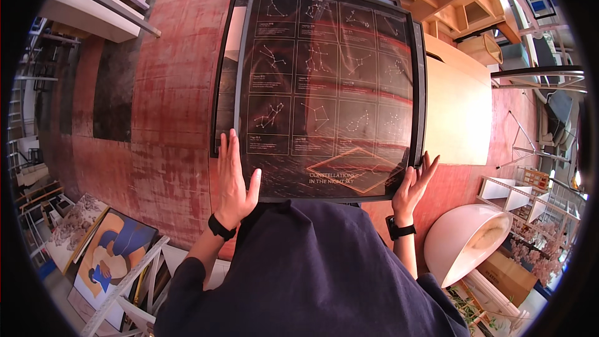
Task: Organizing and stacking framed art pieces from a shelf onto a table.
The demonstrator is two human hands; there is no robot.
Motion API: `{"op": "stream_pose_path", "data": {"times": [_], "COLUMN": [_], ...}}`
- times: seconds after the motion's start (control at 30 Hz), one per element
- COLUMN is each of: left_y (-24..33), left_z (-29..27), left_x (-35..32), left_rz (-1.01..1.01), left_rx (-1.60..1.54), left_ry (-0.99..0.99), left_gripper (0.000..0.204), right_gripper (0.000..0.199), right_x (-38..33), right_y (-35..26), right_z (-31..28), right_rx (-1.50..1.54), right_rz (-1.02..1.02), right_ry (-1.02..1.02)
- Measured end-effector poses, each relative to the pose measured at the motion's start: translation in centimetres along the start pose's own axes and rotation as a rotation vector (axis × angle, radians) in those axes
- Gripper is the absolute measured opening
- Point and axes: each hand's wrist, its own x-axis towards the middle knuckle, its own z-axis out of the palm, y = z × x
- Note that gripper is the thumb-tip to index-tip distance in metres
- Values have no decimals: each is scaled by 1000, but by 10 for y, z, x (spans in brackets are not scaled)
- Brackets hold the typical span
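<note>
The subject of inspection is a black-framed star-chart poster (321,87), placed directly ahead of the person, its lower edge just in front of the torso. Behind it, overlapped for the most part, is a second black frame (225,62), whose border shows along the left, top and right; a strip of its picture is exposed at the left. The left hand (232,187) is at the lower left edge of the poster, fingers extended upward together, thumb held apart from them; it is not curled round the frame. The right hand (409,190) is at the lower right corner, fingers fanned outward and thumb raised; no pinch is evident. Contact appears likely on both sides, though how firmly either palm presses cannot be determined. Progress, as judged from the present arrangement: the chart is seated inside its frame, the two frames are layered, and both hands are in position at opposite edges. Outstanding: the outlines do not coincide, the rear frame projecting chiefly at the left, and the poster has not been left free of the hands. Whether the frames are fastened together cannot be established. Adjacent items: a pale wooden tabletop (462,112) beyond the right edge, a white dome-shaped shell (454,243) near the right forearm, and a figure painting (112,256) at lower left.
</note>
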Motion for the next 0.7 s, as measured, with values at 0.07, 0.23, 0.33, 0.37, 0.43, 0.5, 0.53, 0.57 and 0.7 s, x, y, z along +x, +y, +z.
{"op": "stream_pose_path", "data": {"times": [0.07, 0.23, 0.33, 0.37, 0.43, 0.5, 0.53, 0.57, 0.7], "left_y": [5, 10, 7, 7, 8, 8, 7, 6, 7], "left_z": [-5, -5, -3, -3, -2, -2, -2, -1, 0], "left_x": [2, 13, 12, 13, 15, 15, 15, 14, 15], "left_rz": [-35, 44, 62, 62, 71, 73, 74, 75, 80], "left_rx": [14, -14, 15, 10, 35, 51, 67, 67, 69], "left_ry": [-25, -58, -71, -72, -94, -99, -101, -103, -80], "left_gripper": [74, 77, 76, 76, 75, 75, 75, 75, 74], "right_gripper": [49, 47, 47, 48, 49, 49, 49, 49, 47], "right_x": [2, 6, 6, 8, 12, 15, 16, 16, 15], "right_y": [2, 0, -7, -13, -14, -16, -17, -16, -15], "right_z": [-6, -15, -10, -11, -13, -9, -8, -6, -3], "right_rx": [-146, -436, -434, -453, -466, -476, -486, -486, -529], "right_rz": [-29, -104, -64, -44, -33, -11, 8, 10, -34], "right_ry": [-66, -222, -212, -232, -277, -266, -257, -256, -212]}}
